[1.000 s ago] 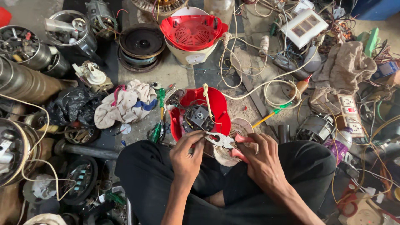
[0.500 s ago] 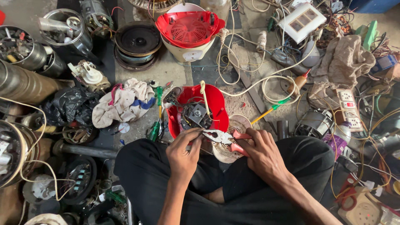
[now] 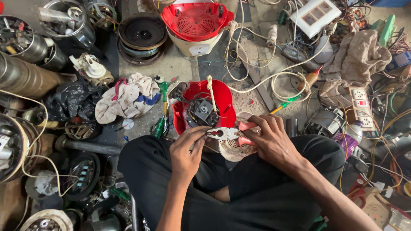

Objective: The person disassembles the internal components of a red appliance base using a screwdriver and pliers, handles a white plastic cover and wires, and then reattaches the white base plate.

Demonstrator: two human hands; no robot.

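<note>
So, quick rundown, floor-level repair mess:

Right hand [image 3: 269,143]: wrapped around the red grips of the pliers [image 3: 227,133], nose pointing left toward the other hand. Closed grip, prob so the nose stays steady.

Left hand [image 3: 186,149]: fingertips pinched together right at the plier nose, looks like it's feeding smth thin (wire?) into it. Too small to tell what exactly.

Red housing [image 3: 201,107]: sits on the floor [image 3: 180,68] just past the hands, open side up w/ the motor [image 3: 201,112] exposed, so the guts are reachable w/o moving it. Cream wire sticks up out of it.

Round white part [image 3: 233,147]: lies on the lap under the pliers, close so it's handy imo.

Screwdrivers [image 3: 162,115]: green-handled, just left of the housing, within reach.

Rag [image 3: 126,102]: further left, bunched up.

Fan base [image 3: 197,25]: cream w/ red grille, well apart at top.

Switch plate [image 3: 319,15]: top right among cables.
</note>
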